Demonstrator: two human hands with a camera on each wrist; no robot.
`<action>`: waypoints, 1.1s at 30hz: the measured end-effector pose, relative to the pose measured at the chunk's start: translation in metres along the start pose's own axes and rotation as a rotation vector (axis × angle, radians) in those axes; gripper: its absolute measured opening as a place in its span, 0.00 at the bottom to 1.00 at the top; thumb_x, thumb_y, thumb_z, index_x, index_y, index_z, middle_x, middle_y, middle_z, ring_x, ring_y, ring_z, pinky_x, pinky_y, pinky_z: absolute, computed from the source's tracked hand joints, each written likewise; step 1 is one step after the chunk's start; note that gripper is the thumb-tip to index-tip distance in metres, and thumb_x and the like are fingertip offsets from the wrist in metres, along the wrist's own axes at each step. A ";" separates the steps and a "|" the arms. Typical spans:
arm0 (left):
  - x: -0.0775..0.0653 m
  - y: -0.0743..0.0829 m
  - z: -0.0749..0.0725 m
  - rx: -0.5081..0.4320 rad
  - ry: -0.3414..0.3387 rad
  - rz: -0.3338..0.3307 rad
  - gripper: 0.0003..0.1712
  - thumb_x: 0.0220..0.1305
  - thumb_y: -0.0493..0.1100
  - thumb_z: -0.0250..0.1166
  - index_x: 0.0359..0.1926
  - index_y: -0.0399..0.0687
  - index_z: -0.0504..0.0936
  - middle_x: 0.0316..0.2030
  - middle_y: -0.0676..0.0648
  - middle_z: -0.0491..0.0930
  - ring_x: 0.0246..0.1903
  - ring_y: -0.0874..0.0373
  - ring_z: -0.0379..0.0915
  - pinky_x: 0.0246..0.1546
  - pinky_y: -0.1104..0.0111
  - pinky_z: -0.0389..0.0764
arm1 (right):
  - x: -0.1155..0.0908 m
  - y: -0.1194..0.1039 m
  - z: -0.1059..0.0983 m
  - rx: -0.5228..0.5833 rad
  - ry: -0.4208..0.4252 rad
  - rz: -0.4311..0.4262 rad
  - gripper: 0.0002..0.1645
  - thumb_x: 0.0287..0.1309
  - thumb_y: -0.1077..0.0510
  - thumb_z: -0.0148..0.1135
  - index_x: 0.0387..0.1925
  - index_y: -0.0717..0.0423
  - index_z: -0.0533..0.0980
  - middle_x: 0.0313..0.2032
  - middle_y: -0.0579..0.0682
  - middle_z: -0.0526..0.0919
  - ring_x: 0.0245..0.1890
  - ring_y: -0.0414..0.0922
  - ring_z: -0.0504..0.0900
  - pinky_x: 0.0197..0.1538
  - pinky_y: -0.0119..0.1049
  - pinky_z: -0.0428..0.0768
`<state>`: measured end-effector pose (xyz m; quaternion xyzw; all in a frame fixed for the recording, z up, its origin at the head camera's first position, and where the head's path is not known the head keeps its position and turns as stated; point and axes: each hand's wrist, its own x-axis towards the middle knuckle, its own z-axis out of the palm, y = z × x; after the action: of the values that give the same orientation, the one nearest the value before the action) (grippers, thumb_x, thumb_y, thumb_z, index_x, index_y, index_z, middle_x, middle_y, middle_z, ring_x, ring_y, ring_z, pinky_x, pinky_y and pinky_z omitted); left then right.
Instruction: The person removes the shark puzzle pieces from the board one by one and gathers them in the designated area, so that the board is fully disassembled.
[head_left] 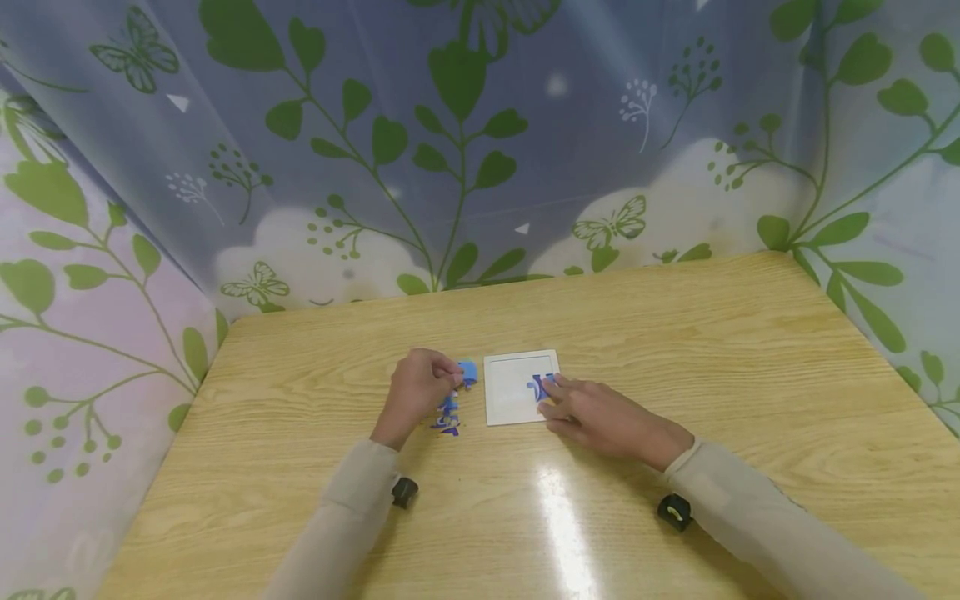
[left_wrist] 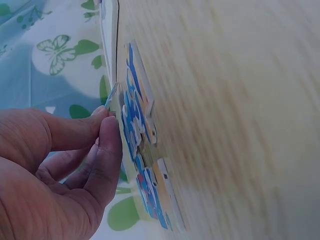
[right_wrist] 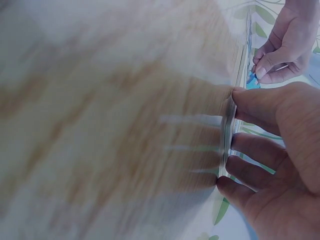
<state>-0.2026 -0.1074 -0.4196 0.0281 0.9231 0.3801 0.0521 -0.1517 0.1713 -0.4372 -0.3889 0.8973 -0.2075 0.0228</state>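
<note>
A light blue jigsaw puzzle piece (head_left: 468, 372) is pinched between the thumb and fingertips of my left hand (head_left: 417, 385), just left of a white puzzle tray (head_left: 508, 400). Below that hand lie several loose puzzle pieces (left_wrist: 135, 115) in blue, white and orange, some overlapping. My right hand (head_left: 603, 417) rests at the tray's right side, its fingertips touching the edge in the right wrist view. Blue and orange pieces (head_left: 537, 387) sit inside the tray on the right, partly covered by the right fingers, so how many is unclear.
The wooden table (head_left: 300, 450) carries the tray and pieces near its middle. Behind it hangs a curtain (head_left: 375, 167) printed with leaves and butterflies, which continues along both sides. Black wrist devices (head_left: 674, 512) are worn below both hands.
</note>
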 end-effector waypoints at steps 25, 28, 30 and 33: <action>0.002 0.003 0.008 0.108 0.017 0.049 0.02 0.62 0.38 0.73 0.32 0.44 0.90 0.29 0.50 0.88 0.28 0.58 0.78 0.31 0.64 0.79 | 0.000 -0.003 -0.002 0.011 -0.027 0.052 0.19 0.70 0.60 0.62 0.57 0.68 0.79 0.64 0.73 0.70 0.66 0.69 0.69 0.65 0.58 0.70; 0.002 0.004 0.008 0.106 0.019 0.052 0.02 0.61 0.38 0.74 0.31 0.44 0.90 0.29 0.50 0.87 0.28 0.58 0.78 0.31 0.64 0.78 | 0.000 -0.004 -0.003 0.012 -0.029 0.053 0.19 0.70 0.59 0.62 0.56 0.68 0.80 0.65 0.73 0.69 0.66 0.69 0.68 0.65 0.58 0.70; 0.002 0.004 0.008 0.106 0.017 0.053 0.02 0.60 0.37 0.74 0.31 0.43 0.90 0.28 0.50 0.87 0.28 0.58 0.78 0.31 0.64 0.78 | 0.000 -0.004 -0.004 0.015 -0.035 0.056 0.19 0.70 0.59 0.62 0.56 0.68 0.80 0.65 0.73 0.69 0.66 0.68 0.68 0.65 0.57 0.70; 0.002 0.005 0.008 0.108 0.016 0.049 0.02 0.60 0.37 0.75 0.31 0.43 0.90 0.28 0.50 0.87 0.28 0.59 0.78 0.32 0.65 0.78 | 0.000 -0.004 -0.005 0.018 -0.043 0.060 0.19 0.70 0.59 0.62 0.56 0.68 0.80 0.66 0.73 0.68 0.67 0.69 0.68 0.65 0.58 0.70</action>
<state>-0.2032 -0.0978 -0.4222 0.0503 0.9417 0.3309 0.0340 -0.1502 0.1703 -0.4312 -0.3658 0.9061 -0.2062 0.0520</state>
